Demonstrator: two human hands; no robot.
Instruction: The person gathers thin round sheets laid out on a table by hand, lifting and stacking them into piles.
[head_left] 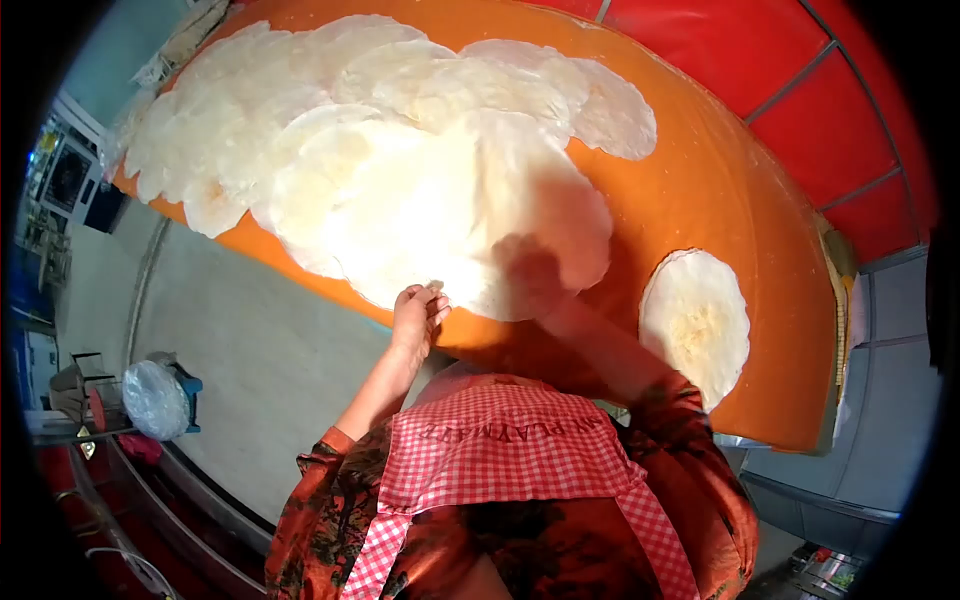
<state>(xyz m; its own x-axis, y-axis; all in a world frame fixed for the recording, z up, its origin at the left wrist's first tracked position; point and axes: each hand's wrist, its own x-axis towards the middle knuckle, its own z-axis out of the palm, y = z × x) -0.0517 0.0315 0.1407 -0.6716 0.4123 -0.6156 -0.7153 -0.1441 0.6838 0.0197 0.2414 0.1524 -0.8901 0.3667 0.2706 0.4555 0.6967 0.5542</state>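
Many thin, pale round sheets (400, 190) overlap across an orange-covered table (690, 200). At the near edge of the pile, my left hand (418, 312) is closed with its fingertips pinched on the rim of a sheet. My right hand (530, 265) is over the right part of the same pale sheets, in shadow and blurred, so its fingers cannot be made out. A separate round sheet (695, 325) with a yellowish middle lies on the orange cover at the right, beyond my right forearm.
Red panels (720, 50) stand behind the table. On the left, beyond the grey floor (240, 330), are a stool with a plastic-wrapped round top (156, 400) and metal rails. The table's near edge runs just in front of my checked apron (510, 445).
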